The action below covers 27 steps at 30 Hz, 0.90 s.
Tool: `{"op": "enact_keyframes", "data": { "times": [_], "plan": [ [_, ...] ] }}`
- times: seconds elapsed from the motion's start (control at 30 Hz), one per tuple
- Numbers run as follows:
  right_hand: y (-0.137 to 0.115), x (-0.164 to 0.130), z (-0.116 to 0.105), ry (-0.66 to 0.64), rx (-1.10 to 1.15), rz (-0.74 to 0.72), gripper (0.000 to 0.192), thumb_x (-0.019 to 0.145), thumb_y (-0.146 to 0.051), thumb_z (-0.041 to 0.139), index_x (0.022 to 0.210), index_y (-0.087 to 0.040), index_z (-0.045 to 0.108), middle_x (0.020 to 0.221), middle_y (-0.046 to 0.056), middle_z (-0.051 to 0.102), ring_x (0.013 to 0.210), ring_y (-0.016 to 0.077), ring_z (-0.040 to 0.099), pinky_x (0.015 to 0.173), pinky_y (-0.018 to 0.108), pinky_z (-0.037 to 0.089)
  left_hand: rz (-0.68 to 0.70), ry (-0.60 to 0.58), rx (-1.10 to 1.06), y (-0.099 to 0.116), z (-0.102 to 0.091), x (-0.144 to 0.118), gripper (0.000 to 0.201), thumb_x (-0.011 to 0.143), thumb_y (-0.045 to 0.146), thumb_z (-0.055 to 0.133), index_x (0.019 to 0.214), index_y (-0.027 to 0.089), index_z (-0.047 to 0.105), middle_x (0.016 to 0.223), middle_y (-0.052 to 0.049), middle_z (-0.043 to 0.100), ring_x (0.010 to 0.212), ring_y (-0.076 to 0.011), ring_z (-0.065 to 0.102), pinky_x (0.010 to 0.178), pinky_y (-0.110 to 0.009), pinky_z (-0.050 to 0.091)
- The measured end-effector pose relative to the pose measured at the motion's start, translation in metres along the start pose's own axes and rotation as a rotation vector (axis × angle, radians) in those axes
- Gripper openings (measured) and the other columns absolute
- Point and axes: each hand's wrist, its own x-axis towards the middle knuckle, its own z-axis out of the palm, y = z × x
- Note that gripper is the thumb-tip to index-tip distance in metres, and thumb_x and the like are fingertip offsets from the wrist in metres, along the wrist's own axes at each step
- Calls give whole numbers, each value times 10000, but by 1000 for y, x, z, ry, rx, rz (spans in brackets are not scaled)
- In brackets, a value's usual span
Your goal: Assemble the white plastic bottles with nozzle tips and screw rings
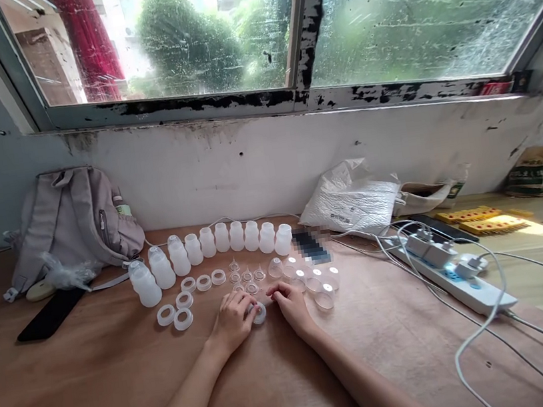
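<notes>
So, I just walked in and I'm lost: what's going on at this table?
Someone is working at a brown table. The left hand touches a pale ring; the right hand is close by, though what it holds, if anything, is unclear. Behind stands a curved row of whitish bottles, the three leftmost apparently capped. Loose rings lie to the left, small clear pieces in the middle, clear domed caps to the right.

Got ten milky bottles (222,239) (three capped), seven white rings (184,326), six clear teats (247,276) give or take, six-ish see-through domed caps (275,269), plus one grey backpack (56,217), one power strip (484,295), one silvery bag (352,199) and two window panes (208,37).
</notes>
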Motion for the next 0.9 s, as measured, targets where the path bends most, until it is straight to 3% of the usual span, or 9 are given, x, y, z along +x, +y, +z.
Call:
{"op": "enact_keyframes", "data": {
  "times": [0.13,0.3,0.4,0.5,0.67,0.9],
  "plan": [
    [-9,-6,2,-90,7,-114,235,619,-93,376,712,-181,574,689,5,580,651,136,526,610,246,417,-108,82,-99,-1,3,2,215,851,298,344,813,193,528,773,-23,589,753,-161,535,712,-287,389],
    [-22,-16,8,-192,60,-259,298,675,-102,441,945,-201,520,900,28,570,746,130,534,668,249,440,-297,124,-447,0,4,5,240,847,365,337,790,189,490,669,14,562,589,-117,539,570,-217,396],
    [-24,-18,11,-170,-9,-230,148,726,-170,471,861,-192,527,789,22,570,654,120,516,579,227,422,-344,78,-626,5,5,5,268,832,402,355,795,176,494,676,4,570,605,-124,558,548,-212,417],
    [-22,-16,11,-97,-84,-193,18,728,-202,491,727,-188,503,636,-9,527,541,103,458,506,216,374,-429,71,-717,14,7,3,307,844,415,311,966,180,466,637,10,583,549,-127,566,516,-223,439],
    [-18,-13,9,-35,-127,-156,90,710,-213,504,648,-189,445,585,-25,487,518,101,432,488,213,340,-323,18,-618,27,9,-4,286,839,360,361,1072,207,423,900,-42,628,724,-144,614,653,-249,477],
    [-22,-13,11,-63,-117,-112,124,657,-144,486,613,-199,384,547,-46,444,500,94,394,476,204,306,-258,11,-235,27,15,-11,240,852,257,304,1067,211,399,862,-43,644,749,-189,627,657,-290,466]
  ]
}}
